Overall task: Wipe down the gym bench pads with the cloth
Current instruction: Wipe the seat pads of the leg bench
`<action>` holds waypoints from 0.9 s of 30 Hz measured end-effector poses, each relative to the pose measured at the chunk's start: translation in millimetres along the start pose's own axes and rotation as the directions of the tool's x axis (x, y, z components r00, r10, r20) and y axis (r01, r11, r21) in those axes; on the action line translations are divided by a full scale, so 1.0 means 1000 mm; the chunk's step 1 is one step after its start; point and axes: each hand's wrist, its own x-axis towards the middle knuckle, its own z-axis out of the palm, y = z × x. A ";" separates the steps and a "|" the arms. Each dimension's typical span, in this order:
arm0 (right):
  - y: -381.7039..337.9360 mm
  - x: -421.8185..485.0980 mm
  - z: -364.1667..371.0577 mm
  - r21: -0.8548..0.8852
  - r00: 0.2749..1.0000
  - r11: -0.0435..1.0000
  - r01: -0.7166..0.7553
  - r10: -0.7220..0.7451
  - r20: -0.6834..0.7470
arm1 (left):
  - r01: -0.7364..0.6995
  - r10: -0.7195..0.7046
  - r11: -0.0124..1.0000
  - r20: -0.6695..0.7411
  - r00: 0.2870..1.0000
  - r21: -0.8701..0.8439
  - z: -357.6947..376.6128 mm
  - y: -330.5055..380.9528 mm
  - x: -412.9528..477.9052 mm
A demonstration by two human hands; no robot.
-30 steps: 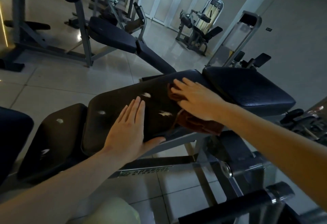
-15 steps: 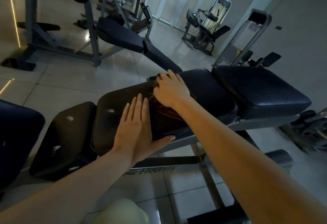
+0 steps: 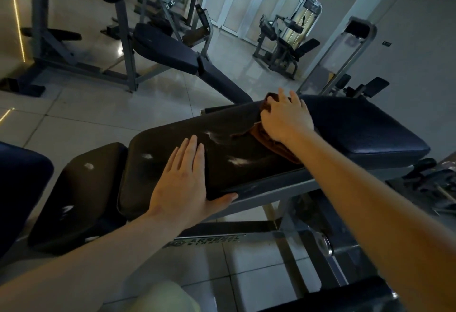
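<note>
Cloth [image 3: 270, 142] shifted right; crosswise on pad [image 3: 197, 136]

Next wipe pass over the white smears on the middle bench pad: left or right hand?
Right. The right hand presses the brown cloth onto the middle pad, just beyond the white smears. The left hand lies flat on that pad's near edge and holds no cloth.
</note>
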 end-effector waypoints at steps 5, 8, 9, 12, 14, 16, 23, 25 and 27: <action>-0.068 0.004 0.022 -0.010 0.997 0.997 0.078 -0.078 0.013 | 0.018 -0.019 0.998 -0.018 1.000 -0.063 0.000 0.000 -0.002; -0.100 -0.003 0.033 0.034 0.967 0.968 0.249 -0.250 0.050 | 0.031 -0.035 0.997 -0.050 0.998 -0.076 0.001 0.001 -0.003; -0.105 -0.007 0.035 0.061 0.950 0.952 0.301 -0.305 0.069 | 0.033 -0.037 0.996 -0.050 0.998 -0.081 0.001 0.002 -0.003; -0.101 -0.017 0.029 0.138 0.903 0.909 0.394 -0.411 0.124 | 0.044 -0.047 0.993 -0.022 0.999 -0.106 0.000 0.003 -0.002; -0.085 -0.026 0.018 0.153 0.883 0.895 0.419 -0.441 0.160 | 0.058 -0.058 0.991 0.005 0.998 -0.123 -0.002 0.003 -0.001; -0.060 -0.031 0.004 0.110 0.886 0.907 0.407 -0.421 0.194 | 0.056 -0.054 0.993 0.022 0.998 -0.108 -0.003 0.001 -0.001; 0.020 -0.022 -0.021 0.101 0.981 0.986 0.133 -0.145 0.126 | 0.036 -0.035 0.998 0.016 0.999 -0.053 -0.004 0.003 -0.002; 0.006 -0.019 -0.006 0.047 0.996 0.996 0.077 -0.079 0.044 | 0.033 -0.032 0.998 0.010 0.999 -0.055 -0.003 0.003 -0.001; -0.016 -0.016 0.007 -0.011 1.000 1.000 0.021 -0.021 -0.008 | 0.027 -0.027 0.999 -0.007 1.000 -0.041 -0.003 0.003 -0.001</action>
